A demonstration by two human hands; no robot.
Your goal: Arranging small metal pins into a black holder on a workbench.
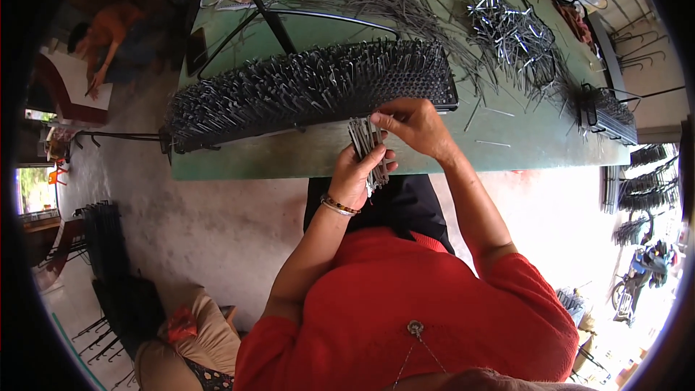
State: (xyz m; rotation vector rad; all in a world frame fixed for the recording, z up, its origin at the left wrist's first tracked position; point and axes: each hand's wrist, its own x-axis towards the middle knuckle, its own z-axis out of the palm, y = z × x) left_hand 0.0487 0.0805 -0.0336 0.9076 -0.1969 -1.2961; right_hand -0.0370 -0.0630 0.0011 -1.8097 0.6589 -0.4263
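A bundle of thin grey metal rods (371,146) is wrapped in my left hand (355,172), just off the front edge of the green table. The rods stick out above and below the fingers. My right hand (414,129) is closed in a pinch at the bundle's upper end, and what lies between thumb and forefinger is too small to make out. Right behind both hands runs a long black rack (304,87). Upright dark metal pieces crowd most of it, while bare holes show toward its right end.
Loose rods lie scattered across the green table (253,163), with a tangled heap of shiny pieces (510,32) at the back right. A smaller rack (609,116) stands at the right edge. Black bars rise behind the long rack. Another person (112,43) bends over at the far left.
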